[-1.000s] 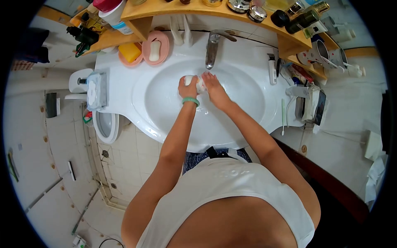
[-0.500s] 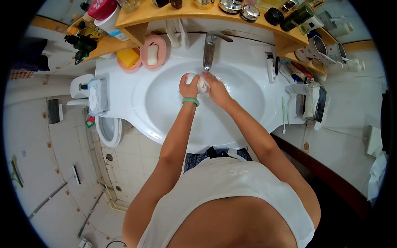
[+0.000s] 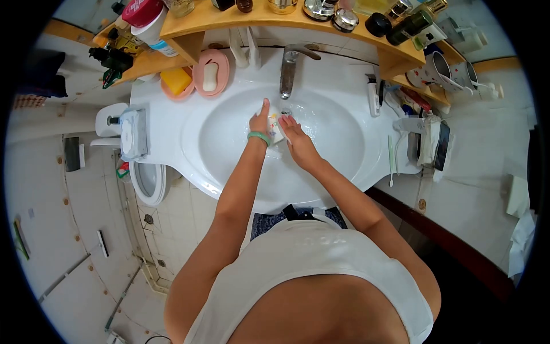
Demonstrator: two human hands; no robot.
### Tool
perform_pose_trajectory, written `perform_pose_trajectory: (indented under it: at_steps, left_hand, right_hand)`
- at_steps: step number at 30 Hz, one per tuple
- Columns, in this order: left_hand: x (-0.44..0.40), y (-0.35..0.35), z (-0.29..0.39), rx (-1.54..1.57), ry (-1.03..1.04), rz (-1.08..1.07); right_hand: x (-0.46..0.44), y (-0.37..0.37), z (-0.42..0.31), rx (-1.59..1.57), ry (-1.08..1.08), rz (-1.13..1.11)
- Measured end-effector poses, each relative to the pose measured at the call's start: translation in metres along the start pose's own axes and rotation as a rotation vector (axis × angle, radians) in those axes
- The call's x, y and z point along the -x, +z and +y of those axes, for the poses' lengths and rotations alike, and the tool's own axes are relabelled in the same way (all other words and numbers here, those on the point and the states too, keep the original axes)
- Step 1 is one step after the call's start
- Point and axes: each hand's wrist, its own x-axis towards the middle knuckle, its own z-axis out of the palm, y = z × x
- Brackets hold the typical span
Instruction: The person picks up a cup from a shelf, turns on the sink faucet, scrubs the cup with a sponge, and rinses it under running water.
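In the head view a white cup with small coloured patterns (image 3: pixel 275 131) is tilted over the white sink basin (image 3: pixel 223 137), below the faucet (image 3: pixel 288 74). My left hand (image 3: pixel 260 121), with a green bangle at the wrist, holds the cup from the left. Its thumb points up, and its other fingers are mostly hidden behind the cup. From the other side, my right hand (image 3: pixel 301 146) lies against the cup with fingers stretched out. Water ripples in the basin around the hands.
Two pink soap dishes (image 3: pixel 197 80), with a white bar and a yellow block, sit at the back left. A wooden shelf (image 3: pixel 258 18) of bottles and jars overhangs the sink. At right are a trimmer (image 3: pixel 373 98) and a green toothbrush (image 3: pixel 392 160).
Both hands have moved slightly down with the cup, away from the faucet spout. The cup has turned, my left thumb has lifted, and my right fingers have shifted along its side.
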Motion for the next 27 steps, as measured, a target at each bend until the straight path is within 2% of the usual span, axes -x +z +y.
perform_pose_trajectory:
  at_steps: [3,5,10,13,16,18,19,23,27]
  left_hand:
    - [-0.021,-0.001,-0.029,-0.092,-0.019,-0.02]
    - [-0.014,0.004,-0.029,0.02,0.021,-0.101]
    - [-0.002,0.001,-0.001,0.04,-0.035,-0.053]
    - [-0.008,0.0,-0.011,-0.001,-0.076,-0.111]
    - [-0.011,0.001,-0.018,0.104,-0.051,-0.211]
    - [-0.006,0.001,-0.007,0.321,-0.082,-0.23]
    - [-0.011,0.0,-0.004,0.32,-0.077,-0.23]
    - [-0.024,-0.017,-0.01,0.405,-0.086,-0.302]
    - [-0.019,-0.008,-0.018,0.417,-0.099,-0.357]
  right_hand:
    - [-0.015,0.001,0.012,0.001,-0.013,0.037]
    - [-0.038,-0.006,0.017,-0.189,0.002,0.033]
    - [-0.005,-0.005,-0.007,-0.078,-0.055,0.011]
    - [-0.003,-0.006,-0.002,-0.077,-0.03,-0.002]
    - [-0.038,-0.017,0.007,-0.179,-0.005,0.074]
    - [-0.047,-0.025,0.004,-0.407,0.205,-0.04]
    - [-0.039,-0.019,0.003,-0.302,0.097,0.035]
    - [-0.003,-0.018,-0.012,-0.265,0.102,0.002]
    - [-0.034,-0.016,0.006,-0.194,0.042,0.063]
